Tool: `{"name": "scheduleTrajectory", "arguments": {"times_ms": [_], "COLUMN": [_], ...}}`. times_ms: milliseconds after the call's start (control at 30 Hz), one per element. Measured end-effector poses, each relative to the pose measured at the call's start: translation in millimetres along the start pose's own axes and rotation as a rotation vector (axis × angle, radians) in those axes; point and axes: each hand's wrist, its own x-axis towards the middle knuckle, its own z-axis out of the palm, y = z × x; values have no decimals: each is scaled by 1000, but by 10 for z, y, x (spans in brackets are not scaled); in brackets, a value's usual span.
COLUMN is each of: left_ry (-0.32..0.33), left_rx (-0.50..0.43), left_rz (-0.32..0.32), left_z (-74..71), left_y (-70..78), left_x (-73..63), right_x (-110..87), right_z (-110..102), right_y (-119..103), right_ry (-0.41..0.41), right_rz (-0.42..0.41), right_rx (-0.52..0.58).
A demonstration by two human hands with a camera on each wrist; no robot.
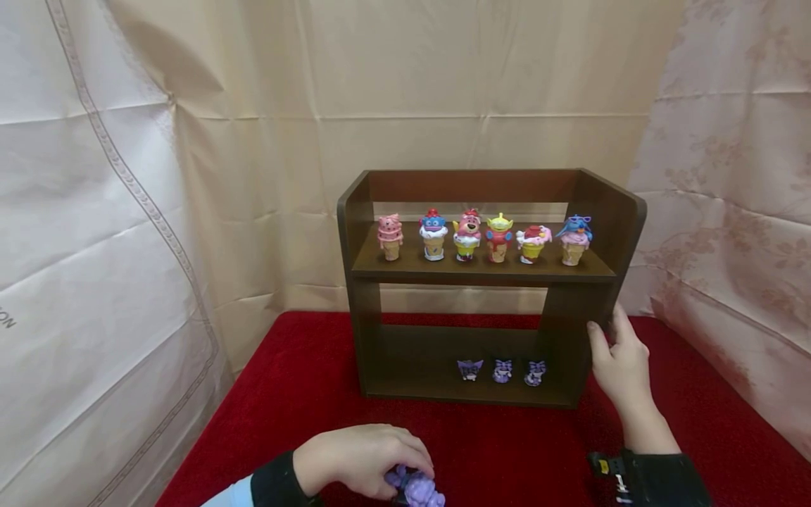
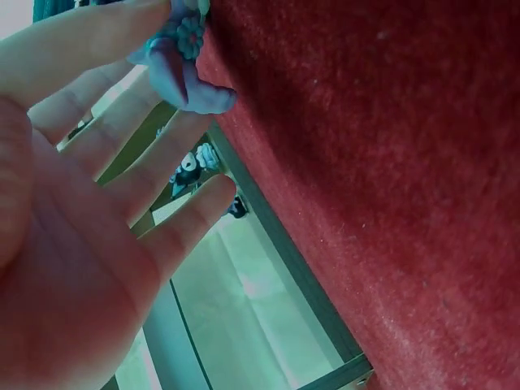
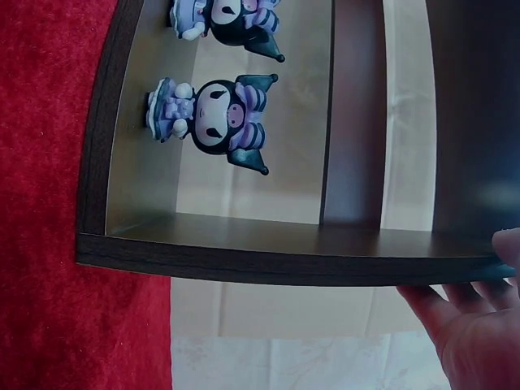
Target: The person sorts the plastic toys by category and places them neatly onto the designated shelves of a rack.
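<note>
Low at the front, my left hand (image 1: 370, 458) pinches a purple figurine (image 1: 421, 488) between thumb and fingers, just over the red cloth. In the left wrist view part of that figurine (image 2: 183, 77) shows at the top edge; the rest is cut off. My right hand (image 1: 624, 370) grips the right side panel of a dark brown two-tier shelf (image 1: 481, 277), thumb at the front edge and fingers on the outer side. Three small figurines in purple stand on the lower tier, toward the right; one figurine (image 3: 218, 118) with a dark hood and purple bow shows clearly in the right wrist view.
Several ice-cream-cone figurines (image 1: 467, 236) stand in a row on the upper tier. Red cloth (image 1: 298, 394) covers the table under the shelf. Pale curtains (image 1: 253, 176) hang behind and along both sides.
</note>
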Motion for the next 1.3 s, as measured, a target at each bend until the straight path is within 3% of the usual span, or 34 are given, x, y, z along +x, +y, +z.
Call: {"name": "scheduleTrajectory", "arguments": {"times_ms": [200, 567, 1300], "left_ry": [22, 11, 50], "left_rx": [33, 17, -22], "left_rz": [-7, -29, -36], "left_z": [42, 69, 87], "left_y": [-28, -34, -79], "left_x": [33, 63, 103], "right_x": [2, -1, -7], "right_z": [-5, 1, 1], "right_y": [3, 8, 39], "right_ry": [0, 17, 20], "right_rz": [-3, -17, -38], "right_rx": [-7, -1, 31]}}
